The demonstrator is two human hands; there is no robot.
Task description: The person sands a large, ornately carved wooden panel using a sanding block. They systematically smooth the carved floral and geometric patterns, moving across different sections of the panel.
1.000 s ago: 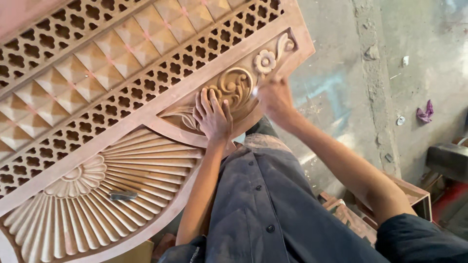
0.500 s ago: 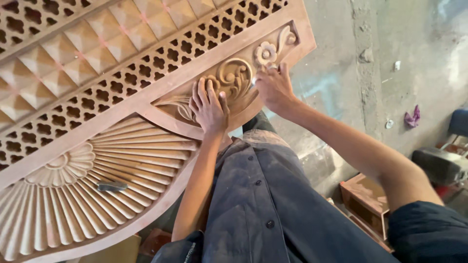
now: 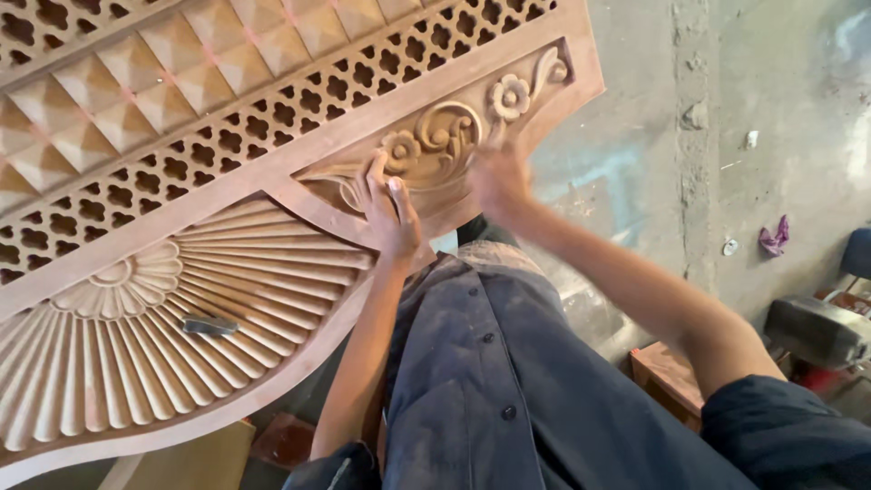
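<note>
A large carved wooden panel [image 3: 272, 118] fills the upper left, with lattice strips, a pyramid-pattern band, a fan-shaped sunburst [image 3: 136, 345] and a scroll-and-flower carving [image 3: 445, 132] near its right end. My left hand [image 3: 390, 213] lies flat on the panel's curved rail beside the scroll, fingers pointing up, holding nothing. My right hand [image 3: 497, 177] is blurred and presses on the scroll's lower right edge; whether it holds anything is unclear. A small dark tool [image 3: 210, 325] lies loose on the fan carving.
My dark blue shirt [image 3: 490, 381] fills the lower middle. To the right lies a grey concrete floor [image 3: 689, 154] with a purple rag [image 3: 774, 238] and small white scraps. A dark metal object [image 3: 817, 331] and a wooden box [image 3: 667, 377] sit at the lower right.
My left hand's spread fingers have drawn closer together and shifted slightly left on the carving. My right hand has moved quickly along the scroll's edge and is now blurred.
</note>
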